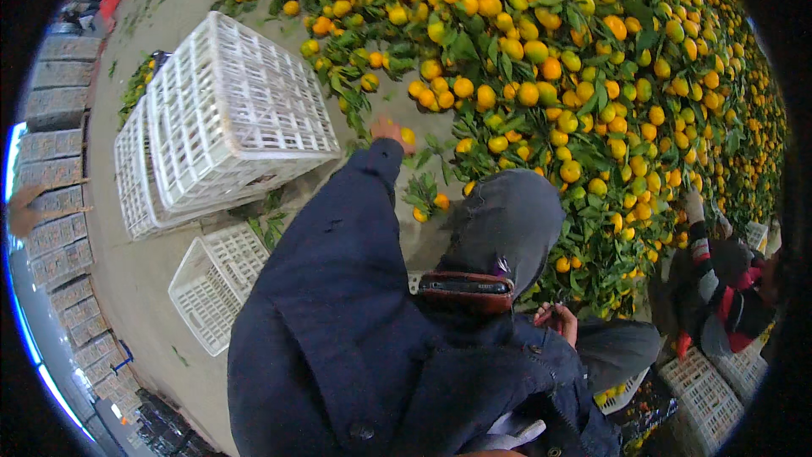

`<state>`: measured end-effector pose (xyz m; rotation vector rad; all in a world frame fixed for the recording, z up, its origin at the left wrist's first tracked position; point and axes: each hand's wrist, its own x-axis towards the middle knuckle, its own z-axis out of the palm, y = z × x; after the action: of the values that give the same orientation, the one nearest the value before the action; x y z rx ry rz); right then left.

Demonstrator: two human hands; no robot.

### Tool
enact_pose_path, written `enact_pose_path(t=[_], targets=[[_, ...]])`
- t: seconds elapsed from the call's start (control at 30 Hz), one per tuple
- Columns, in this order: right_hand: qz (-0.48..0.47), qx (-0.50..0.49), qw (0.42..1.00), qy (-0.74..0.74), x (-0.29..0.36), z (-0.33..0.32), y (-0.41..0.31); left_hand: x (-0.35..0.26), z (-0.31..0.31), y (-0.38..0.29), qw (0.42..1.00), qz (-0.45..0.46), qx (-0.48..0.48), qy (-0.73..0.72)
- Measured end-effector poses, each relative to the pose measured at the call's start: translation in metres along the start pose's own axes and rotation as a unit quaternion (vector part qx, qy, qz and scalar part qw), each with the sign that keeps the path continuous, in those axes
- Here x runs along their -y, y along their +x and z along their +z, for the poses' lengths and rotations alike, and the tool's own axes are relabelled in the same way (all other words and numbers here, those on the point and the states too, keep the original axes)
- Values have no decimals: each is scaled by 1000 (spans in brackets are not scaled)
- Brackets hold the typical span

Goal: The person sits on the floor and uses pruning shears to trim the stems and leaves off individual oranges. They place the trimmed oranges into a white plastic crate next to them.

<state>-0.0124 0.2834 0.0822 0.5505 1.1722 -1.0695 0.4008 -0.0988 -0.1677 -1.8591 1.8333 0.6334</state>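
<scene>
My left hand (388, 131) reaches down to the concrete floor at the edge of a large heap of leafy tangerines (526, 94). It is blurred. A yellow tangerine (408, 136) lies against its fingers, and I cannot tell whether they hold it. Low beside my right thigh, my right hand (564, 325) is bent, with its fingers partly hidden by the sleeve. Whether something small and dark is between those fingers is unclear. A few tangerines with leaves (441, 201) lie between my left arm and my knee.
Stacked white plastic crates (238, 155) stand upside down at the left, near an empty white crate (212, 289). A phone in a brown case (466, 292) is at my waist. Another person (723, 292) works at the far right near more crates (701, 393). Stacked crates (60, 209) line the left edge.
</scene>
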Motion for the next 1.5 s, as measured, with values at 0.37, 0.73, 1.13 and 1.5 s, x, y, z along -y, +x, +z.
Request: enact_pose_path(t=[0.37,0.73,1.13,1.5], targets=[[-132,230,953,-145,52,51,-12,4,-86,-233,172,123,76,-975],[-236,460,801,-301,50,112,-144,-163,-198,-378,193,380,258,-867],[-269,429,792,-342,35,105,-194,-220,-203,-402,270,375,412,-785],[-76,522,800,-285,39,132,-170,-220,-217,-359,310,509,382,-706]])
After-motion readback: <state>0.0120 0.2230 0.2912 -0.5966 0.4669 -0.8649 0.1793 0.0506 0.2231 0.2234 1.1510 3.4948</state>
